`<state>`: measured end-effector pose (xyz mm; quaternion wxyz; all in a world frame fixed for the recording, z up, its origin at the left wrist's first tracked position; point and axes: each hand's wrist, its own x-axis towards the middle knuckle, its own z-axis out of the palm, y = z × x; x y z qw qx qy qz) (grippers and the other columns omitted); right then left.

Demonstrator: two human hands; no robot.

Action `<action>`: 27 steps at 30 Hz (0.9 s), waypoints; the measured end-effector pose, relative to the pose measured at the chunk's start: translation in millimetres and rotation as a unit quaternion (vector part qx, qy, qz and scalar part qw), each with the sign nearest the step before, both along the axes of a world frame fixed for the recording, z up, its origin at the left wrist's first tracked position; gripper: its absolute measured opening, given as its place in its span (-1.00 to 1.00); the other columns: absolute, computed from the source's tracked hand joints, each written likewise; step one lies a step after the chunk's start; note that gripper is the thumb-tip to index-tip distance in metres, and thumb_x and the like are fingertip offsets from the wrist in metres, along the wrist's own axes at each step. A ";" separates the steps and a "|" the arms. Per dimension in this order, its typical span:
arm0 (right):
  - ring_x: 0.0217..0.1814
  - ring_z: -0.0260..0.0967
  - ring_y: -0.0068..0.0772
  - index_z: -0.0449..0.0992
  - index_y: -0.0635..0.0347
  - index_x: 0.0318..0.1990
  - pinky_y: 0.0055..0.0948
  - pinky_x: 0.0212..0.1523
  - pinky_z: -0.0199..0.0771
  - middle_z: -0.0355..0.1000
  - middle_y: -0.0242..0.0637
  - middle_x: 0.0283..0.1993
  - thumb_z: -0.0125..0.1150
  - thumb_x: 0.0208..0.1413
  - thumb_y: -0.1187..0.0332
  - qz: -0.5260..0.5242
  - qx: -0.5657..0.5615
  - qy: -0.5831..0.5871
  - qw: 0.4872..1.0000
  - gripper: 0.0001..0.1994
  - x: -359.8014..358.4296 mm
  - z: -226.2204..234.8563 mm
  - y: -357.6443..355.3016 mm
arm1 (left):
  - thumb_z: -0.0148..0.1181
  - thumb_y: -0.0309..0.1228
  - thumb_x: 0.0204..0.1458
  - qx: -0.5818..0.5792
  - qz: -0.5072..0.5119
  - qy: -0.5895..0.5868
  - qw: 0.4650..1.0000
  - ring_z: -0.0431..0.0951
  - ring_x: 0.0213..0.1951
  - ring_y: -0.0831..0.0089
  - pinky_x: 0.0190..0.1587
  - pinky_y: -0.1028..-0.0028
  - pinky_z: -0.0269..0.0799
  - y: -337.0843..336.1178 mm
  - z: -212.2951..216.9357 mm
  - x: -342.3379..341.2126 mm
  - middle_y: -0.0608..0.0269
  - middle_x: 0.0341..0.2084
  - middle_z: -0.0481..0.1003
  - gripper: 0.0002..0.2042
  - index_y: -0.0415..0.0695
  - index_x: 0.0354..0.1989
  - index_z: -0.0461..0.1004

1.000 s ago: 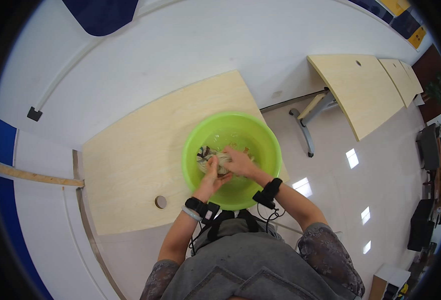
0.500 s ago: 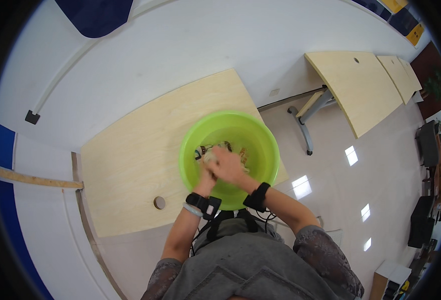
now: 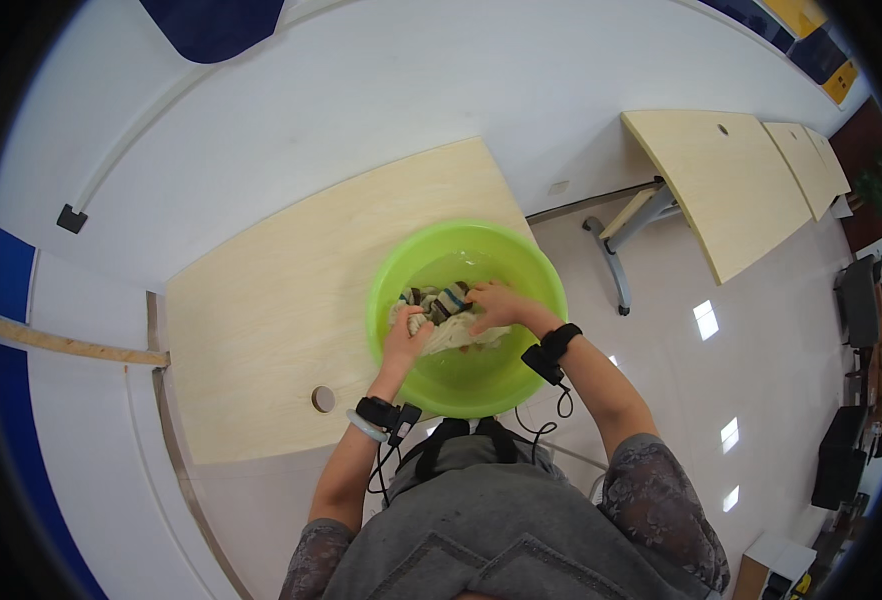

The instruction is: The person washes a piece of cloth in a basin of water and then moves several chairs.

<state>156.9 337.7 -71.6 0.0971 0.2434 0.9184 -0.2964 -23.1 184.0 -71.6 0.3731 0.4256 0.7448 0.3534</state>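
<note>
A wet cream cloth (image 3: 456, 334) with a bunched striped part (image 3: 449, 301) in brown, blue and pale tones lies in a light green basin (image 3: 466, 392). Whether these are one piece or two I cannot tell. At the cloth's left end, my left hand (image 3: 405, 343) has its fingers and thumb closed round a cream fold. On the right side my right hand (image 3: 503, 307) rests against the cloth, thumb and fingers spread apart. Shallow water shows round the cloth. Both wrists wear black straps with small devices and cables.
The basin stands on a pale wooden table (image 3: 271, 340) with a round cable hole (image 3: 323, 399), close to the table's right edge. A white wall (image 3: 341, 110) runs behind. Farther right, another wheeled table (image 3: 711, 180) stands on the shiny tiled floor (image 3: 661, 340).
My hands have drawn apart, from pressed together over the basin to either side of the cloth. The cloth is now spread wider, and its stripes show more. The view has shifted slightly.
</note>
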 end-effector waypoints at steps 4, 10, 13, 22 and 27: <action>0.05 0.14 -0.03 0.37 0.09 -0.12 0.02 -0.03 0.09 0.23 -0.16 -0.02 0.29 -0.37 0.04 -0.002 0.115 -0.051 0.992 -0.42 9.0 -7.2 -22.9 | 0.16 -0.32 -0.12 0.017 -0.075 0.176 0.981 0.36 -0.26 0.03 -0.20 0.28 0.31 -15.0 -11.1 1.8 0.02 -0.34 0.39 -0.54 0.06 0.01 0.20; -0.21 0.32 0.08 0.36 0.24 -0.14 -0.15 -0.23 0.36 0.36 -0.04 -0.17 0.26 -0.38 0.18 -0.104 -0.050 -0.010 0.993 -0.45 -1.1 -18.7 3.5 | 0.19 -0.37 -0.14 -0.091 -0.138 0.192 0.967 0.38 -0.26 -0.13 -0.21 0.18 0.33 -17.7 -12.2 10.3 -0.24 -0.27 0.36 -0.41 0.02 0.12 0.10; -0.21 0.32 0.06 0.39 0.23 -0.16 -0.17 -0.24 0.35 0.38 -0.01 -0.23 0.22 -0.37 0.18 -0.259 -0.044 0.020 0.965 -0.48 3.3 -4.8 6.8 | 0.15 -0.34 -0.10 -0.144 -0.186 0.141 0.962 0.41 -0.34 -0.12 -0.26 0.18 0.36 -14.4 -11.4 10.3 -0.27 -0.25 0.33 -0.38 -0.01 0.15 0.00; -0.02 0.26 0.02 0.37 0.03 -0.08 -0.01 -0.06 0.21 0.37 0.00 -0.16 0.12 -0.20 0.16 -0.262 0.011 0.014 0.965 -0.57 14.6 -18.9 -16.1 | 0.03 0.07 -0.04 -0.177 0.121 -0.399 0.892 0.37 -0.12 0.10 -0.11 0.18 0.36 2.0 -8.8 44.8 -0.02 0.07 0.12 -0.28 0.02 0.16 -0.19; -0.31 0.33 0.06 0.44 0.14 -0.30 -0.11 -0.34 0.35 0.38 0.02 -0.40 0.09 -0.17 0.16 -0.346 -0.006 0.207 0.915 -0.70 -6.3 -42.2 -34.6 | -0.01 0.07 -0.02 -0.155 0.185 -0.575 0.781 0.27 0.03 0.13 -0.02 0.11 0.28 21.1 -25.7 44.3 0.09 0.10 0.10 -0.38 0.18 0.16 -0.10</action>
